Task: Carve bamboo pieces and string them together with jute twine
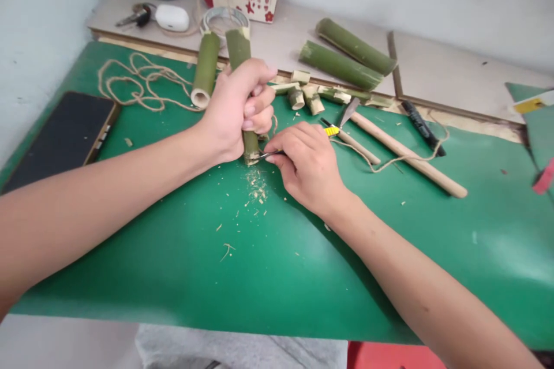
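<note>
My left hand (pixel 249 101) is wrapped round a green bamboo tube (pixel 239 46), its lower end close to the table. In my right hand (pixel 305 158) is a utility knife (pixel 332 131), a yellow part showing behind the fingers and most of the rest hidden. Its thin dark blade touches the tube's lower rim. Pale bamboo shavings (pixel 257 187) lie scattered just below that end. Left of my left hand stands another bamboo tube (pixel 205 66), leaning back with its hollow end towards me.
Twine (pixel 149 78) and a phone (pixel 64 132) lie left. Behind are short bamboo offcuts (pixel 314 98) and two longer bamboo pieces (pixel 341 63). To the right are a wooden stick (pixel 411 155) and a black marker (pixel 422 124). An earbud case (pixel 172 17) rests on the back ledge.
</note>
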### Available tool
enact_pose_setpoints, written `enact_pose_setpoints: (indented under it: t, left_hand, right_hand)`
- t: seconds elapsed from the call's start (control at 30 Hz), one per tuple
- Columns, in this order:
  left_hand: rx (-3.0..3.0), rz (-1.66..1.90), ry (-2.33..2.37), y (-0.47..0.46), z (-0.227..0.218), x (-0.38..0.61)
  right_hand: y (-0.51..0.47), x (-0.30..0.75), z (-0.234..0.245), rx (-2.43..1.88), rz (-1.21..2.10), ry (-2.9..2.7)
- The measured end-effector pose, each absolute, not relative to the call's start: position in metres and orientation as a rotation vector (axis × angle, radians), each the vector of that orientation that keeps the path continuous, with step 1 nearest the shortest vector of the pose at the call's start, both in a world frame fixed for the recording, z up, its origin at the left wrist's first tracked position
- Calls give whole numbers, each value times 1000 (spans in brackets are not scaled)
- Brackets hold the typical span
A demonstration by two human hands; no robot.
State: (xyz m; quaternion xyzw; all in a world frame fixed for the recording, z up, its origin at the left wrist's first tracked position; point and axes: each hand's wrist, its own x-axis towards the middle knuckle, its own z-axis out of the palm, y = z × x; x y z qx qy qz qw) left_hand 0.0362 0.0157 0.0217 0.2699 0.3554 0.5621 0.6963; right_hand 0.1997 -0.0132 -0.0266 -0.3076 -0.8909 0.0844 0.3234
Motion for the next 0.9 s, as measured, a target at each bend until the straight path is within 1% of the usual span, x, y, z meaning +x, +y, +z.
enact_pose_setpoints:
  t: [0.1,0.23,0.53,0.9]
  left_hand:
    - [537,1218,735,15,22,35]
    - [631,1197,672,13,22,35]
    - [580,1207,634,17,18,35]
    - [716,1201,690,15,23,34]
  right_hand:
    - [-13,198,-25,-841,250,-2400]
    - [-16,199,-24,-871,261,-2516]
    - [-17,202,-26,-859,245,-2386]
    - [-14,204,-24,-787,326,-2371]
